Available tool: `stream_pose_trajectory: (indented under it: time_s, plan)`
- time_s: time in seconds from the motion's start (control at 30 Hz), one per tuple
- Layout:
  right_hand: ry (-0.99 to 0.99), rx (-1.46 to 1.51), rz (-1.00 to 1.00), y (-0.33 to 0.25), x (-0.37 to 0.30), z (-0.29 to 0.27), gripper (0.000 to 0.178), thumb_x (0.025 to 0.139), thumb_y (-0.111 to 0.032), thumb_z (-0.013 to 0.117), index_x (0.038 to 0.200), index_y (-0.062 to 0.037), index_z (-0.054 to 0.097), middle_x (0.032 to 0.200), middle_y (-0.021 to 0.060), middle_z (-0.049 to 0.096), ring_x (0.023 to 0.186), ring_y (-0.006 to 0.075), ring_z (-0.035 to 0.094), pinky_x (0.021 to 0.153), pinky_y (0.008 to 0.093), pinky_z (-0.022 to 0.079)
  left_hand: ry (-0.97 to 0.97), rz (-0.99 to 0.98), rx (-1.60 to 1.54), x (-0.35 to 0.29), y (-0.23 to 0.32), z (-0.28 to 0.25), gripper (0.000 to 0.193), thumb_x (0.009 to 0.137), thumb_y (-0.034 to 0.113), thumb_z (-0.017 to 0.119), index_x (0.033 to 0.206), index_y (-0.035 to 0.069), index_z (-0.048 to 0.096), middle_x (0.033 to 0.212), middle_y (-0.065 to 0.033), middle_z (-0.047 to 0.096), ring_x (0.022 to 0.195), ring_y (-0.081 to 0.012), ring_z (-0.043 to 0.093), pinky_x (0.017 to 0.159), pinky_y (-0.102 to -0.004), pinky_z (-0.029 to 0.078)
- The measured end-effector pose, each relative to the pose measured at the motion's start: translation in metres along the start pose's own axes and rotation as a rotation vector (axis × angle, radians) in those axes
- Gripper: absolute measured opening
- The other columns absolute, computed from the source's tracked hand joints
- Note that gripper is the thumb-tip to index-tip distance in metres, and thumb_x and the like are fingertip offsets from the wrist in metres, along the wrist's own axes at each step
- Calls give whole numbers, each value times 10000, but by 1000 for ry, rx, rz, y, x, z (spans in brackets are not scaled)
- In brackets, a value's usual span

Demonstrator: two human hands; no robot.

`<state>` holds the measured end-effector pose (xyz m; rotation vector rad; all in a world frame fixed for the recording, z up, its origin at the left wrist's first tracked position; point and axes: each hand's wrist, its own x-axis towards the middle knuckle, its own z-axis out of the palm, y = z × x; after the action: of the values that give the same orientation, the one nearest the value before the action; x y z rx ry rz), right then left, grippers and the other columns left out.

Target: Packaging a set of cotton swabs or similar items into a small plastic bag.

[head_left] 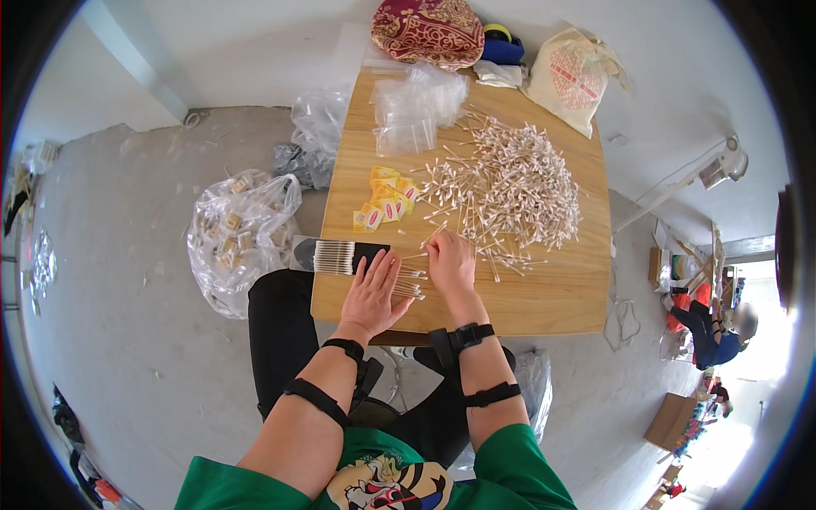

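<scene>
A wooden table stands in front of the person. A big clear bag full of little bundles sits on the floor to the left. On the table, a heap of cotton swabs lies to the right. At the far end are a cream cloth bag and a red patterned cloth, with small clear bags nearer.

The left hand lies flat, fingers a little spread, over a black strip and some loose swabs at the near left. The right hand has its fingers bent together by a swab stick; whether they pinch it, one cannot tell. Yellow cards lie left of the heap. A neat row of swabs sits on the black strip.
</scene>
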<state>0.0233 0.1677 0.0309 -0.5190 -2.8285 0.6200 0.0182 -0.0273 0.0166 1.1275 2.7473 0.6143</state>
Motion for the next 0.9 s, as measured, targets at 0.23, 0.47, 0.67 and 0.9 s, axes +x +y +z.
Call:
stream_pose_trajectory:
  time_s: [0.23,0.47,0.67,0.9]
  plan:
    - [-117,90,-126,-1,-21,-13,29,850,-107,644,875,-95,650,923,90,632,920,311,616,760,433,517,7,1,3,1,2,-3,805,909,533,557,1510,52,319,1596,-105,255,1482,-260,222,1216,-452,147]
    - [-67,126,-170,-6,-15,-18,103,845,-48,593,902,-105,657,914,85,615,931,306,607,771,418,521,5,12,46,2,1,-3,775,907,535,555,1494,66,364,1584,-92,286,1473,-255,240,1213,-445,153]
    - [-37,53,-174,26,3,-27,125,835,-26,581,911,-82,663,942,79,619,957,310,591,805,429,512,9,18,63,3,3,-3,772,908,536,552,1488,60,372,1582,-86,292,1471,-249,247,1211,-447,160]
    - [81,101,-212,-2,-52,-10,321,818,-64,595,1132,-13,636,1175,171,625,1118,371,567,958,456,477,32,21,43,0,-2,0,762,911,521,547,1489,57,370,1585,-88,286,1477,-241,238,1213,-449,158]
